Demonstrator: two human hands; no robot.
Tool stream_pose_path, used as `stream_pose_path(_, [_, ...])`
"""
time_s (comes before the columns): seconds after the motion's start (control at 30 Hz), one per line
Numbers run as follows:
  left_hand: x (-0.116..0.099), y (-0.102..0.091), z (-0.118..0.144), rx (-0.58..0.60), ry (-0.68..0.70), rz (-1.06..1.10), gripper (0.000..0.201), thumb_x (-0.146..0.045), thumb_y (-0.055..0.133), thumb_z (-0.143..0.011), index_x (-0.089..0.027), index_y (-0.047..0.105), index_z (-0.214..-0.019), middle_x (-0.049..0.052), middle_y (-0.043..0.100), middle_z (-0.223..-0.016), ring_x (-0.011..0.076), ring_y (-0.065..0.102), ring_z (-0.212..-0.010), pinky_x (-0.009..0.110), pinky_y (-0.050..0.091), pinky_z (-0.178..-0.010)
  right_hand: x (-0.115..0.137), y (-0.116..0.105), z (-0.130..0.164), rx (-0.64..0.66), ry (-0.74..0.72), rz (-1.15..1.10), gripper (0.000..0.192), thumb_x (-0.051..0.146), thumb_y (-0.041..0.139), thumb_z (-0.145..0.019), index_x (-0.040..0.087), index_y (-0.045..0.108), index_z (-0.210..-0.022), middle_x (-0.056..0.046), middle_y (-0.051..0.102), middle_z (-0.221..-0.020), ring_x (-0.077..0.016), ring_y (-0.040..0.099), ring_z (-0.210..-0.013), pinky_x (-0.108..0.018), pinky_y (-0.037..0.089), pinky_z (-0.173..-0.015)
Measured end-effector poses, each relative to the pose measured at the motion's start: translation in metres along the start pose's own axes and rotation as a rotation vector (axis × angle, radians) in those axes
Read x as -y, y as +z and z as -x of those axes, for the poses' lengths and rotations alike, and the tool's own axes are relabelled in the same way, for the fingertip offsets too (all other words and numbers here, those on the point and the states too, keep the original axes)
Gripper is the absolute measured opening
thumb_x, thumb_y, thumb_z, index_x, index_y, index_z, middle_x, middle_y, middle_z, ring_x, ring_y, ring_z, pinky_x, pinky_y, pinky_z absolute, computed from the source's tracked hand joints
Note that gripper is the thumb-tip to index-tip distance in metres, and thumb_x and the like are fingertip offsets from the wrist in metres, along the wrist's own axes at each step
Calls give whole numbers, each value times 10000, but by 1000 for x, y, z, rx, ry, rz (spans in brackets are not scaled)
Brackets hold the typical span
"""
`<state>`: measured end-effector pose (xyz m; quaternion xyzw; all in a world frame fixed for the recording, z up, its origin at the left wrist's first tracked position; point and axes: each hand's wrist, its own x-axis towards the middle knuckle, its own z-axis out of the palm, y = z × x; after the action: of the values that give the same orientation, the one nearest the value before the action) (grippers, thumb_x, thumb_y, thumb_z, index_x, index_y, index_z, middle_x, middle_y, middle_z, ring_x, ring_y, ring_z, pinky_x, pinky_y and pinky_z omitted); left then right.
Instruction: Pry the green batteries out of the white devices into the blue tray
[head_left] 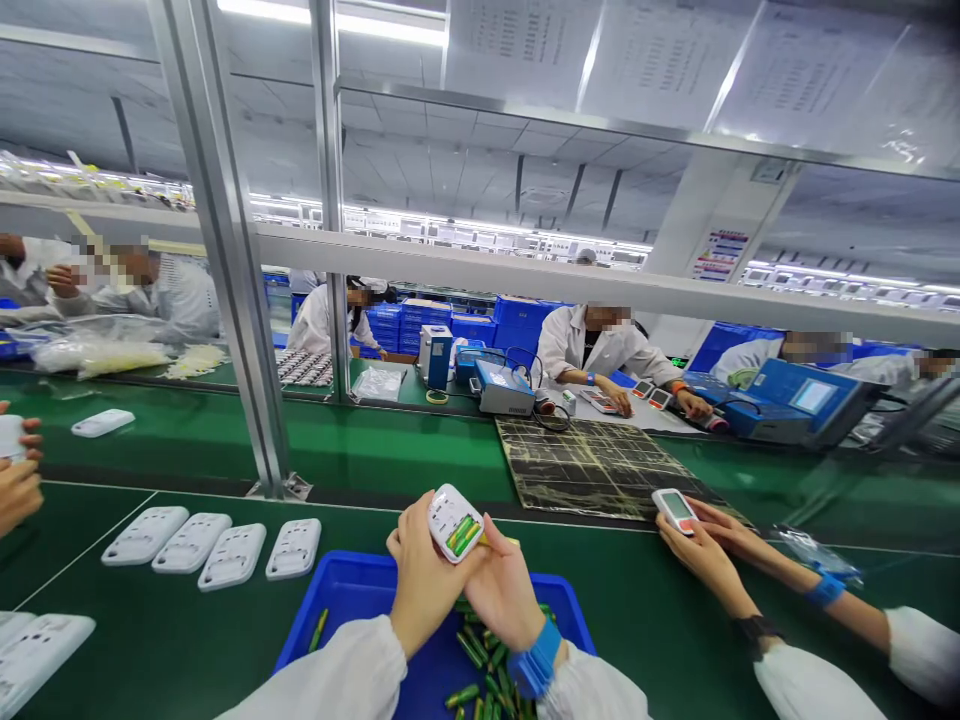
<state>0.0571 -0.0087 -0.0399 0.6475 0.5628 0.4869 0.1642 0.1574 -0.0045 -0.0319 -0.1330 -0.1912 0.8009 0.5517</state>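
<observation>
My left hand (421,580) holds a small white device (454,523) back side up, its open bay showing green batteries. My right hand (504,590), with a blue wrist strap, presses against the device's lower right edge and grips it too. Both hands hover over a blue tray (352,600) that holds several loose green batteries (480,650). Left of the tray, several white devices (214,548) lie face down in a row on the green belt.
At the right, a co-worker's hands (709,545) hold a device with a screen (675,508). Another person's hand (19,480) is at the left edge. A metal frame post (225,260) stands ahead. Across the belt, people work at blue test boxes (501,388).
</observation>
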Motion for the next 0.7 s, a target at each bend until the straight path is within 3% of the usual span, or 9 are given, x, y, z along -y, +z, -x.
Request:
stream_pose_path(0.17, [18, -16, -10, 96, -142, 148, 793, -360, 767, -572, -267, 370, -1253, 65, 525, -1216, 285, 488, -1082, 427, 402, -890, 4, -3, 0, -89, 52, 334, 434, 523, 609, -809, 154, 656, -1031, -102, 711, -993, -235, 664, -845, -362, 522, -727])
stream_pose_path(0.33, [12, -31, -18, 289, -138, 189, 849, -439, 844, -466, -258, 428, -1184, 71, 513, -1200, 310, 464, -1096, 464, 352, -939, 30, -13, 3, -415, -497, 787, 482, 625, 611, -752, 153, 698, -784, -35, 673, -654, -126, 568, -565, -227, 444, -548])
stream_pose_path(0.5, [4, -36, -18, 453, -4, 112, 767, -263, 813, -463, -260, 455, -1141, 50, 496, -1180, 285, 439, -1074, 430, 323, -922, 42, -12, 6, -502, -622, 726, 437, 426, 778, -661, 158, 505, -450, 34, 492, -417, -62, 395, -378, -191, 288, -370])
stream_pose_path(0.7, [3, -39, -20, 464, 124, 9, 662, -184, 709, -451, -238, 447, -1056, 31, 499, -1054, 253, 455, -1004, 401, 296, -873, 26, 1, 16, -548, -618, 762, 397, 494, 707, -720, 174, 530, -566, 49, 479, -341, -70, 384, -262, -170, 262, -281])
